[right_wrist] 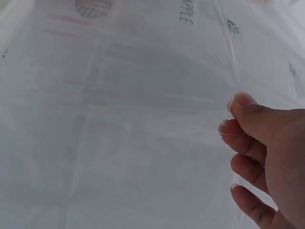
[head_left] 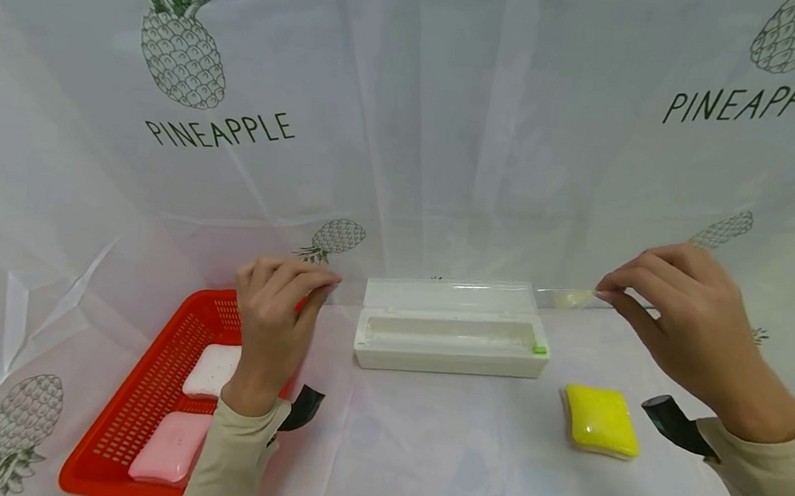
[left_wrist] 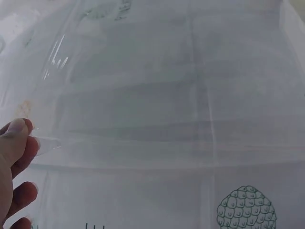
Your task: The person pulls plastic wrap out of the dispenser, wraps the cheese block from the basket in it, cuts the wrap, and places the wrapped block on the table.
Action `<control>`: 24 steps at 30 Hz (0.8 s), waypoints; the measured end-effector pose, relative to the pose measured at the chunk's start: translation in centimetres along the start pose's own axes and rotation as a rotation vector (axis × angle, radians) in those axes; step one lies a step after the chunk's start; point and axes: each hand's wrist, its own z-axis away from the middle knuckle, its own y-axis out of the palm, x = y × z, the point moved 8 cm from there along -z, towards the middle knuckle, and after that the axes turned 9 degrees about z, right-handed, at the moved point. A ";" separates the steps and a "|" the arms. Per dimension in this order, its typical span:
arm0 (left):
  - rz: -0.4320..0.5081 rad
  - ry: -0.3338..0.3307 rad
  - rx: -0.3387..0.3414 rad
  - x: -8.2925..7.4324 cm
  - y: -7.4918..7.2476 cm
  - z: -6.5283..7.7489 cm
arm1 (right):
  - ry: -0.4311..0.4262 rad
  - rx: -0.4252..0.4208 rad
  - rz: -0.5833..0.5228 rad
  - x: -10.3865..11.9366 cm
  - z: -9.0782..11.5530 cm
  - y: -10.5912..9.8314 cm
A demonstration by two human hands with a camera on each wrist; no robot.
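A sheet of clear plastic film (right_wrist: 157, 107) is stretched between both hands. My left hand (head_left: 275, 316) pinches one corner between thumb and fingertips, above the red basket. On the other side my right hand (head_left: 698, 323) pinches the opposite corner, thumb against forefinger. In the left wrist view the same film (left_wrist: 133, 138) spreads out from the fingertips. Behind it on the table stands a white film dispenser box (head_left: 451, 360), its lid (head_left: 451, 295) raised. A yellow soap bar (head_left: 601, 420), glossy as if wrapped, lies below the right hand.
The red basket (head_left: 122, 405) at the left holds a white soap bar (head_left: 212, 370) and a pink soap bar (head_left: 170, 447), both partly behind the left arm. A green cutter tab (head_left: 540, 349) sits on the box's right end. Pineapple-printed cloth covers the table and back.
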 end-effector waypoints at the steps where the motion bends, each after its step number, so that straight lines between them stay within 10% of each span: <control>1: 0.011 0.008 0.004 -0.1 -0.1 0.3 | 0.000 0.005 -0.008 0.2 0.2 -0.1; 15: 0.264 0.008 0.340 -0.4 -0.4 6.5 | 0.031 0.252 -0.329 2.6 5.3 0.6; 24: 0.337 -0.239 0.705 0.9 1.6 14.2 | 0.059 0.523 -0.609 5.5 12.2 5.2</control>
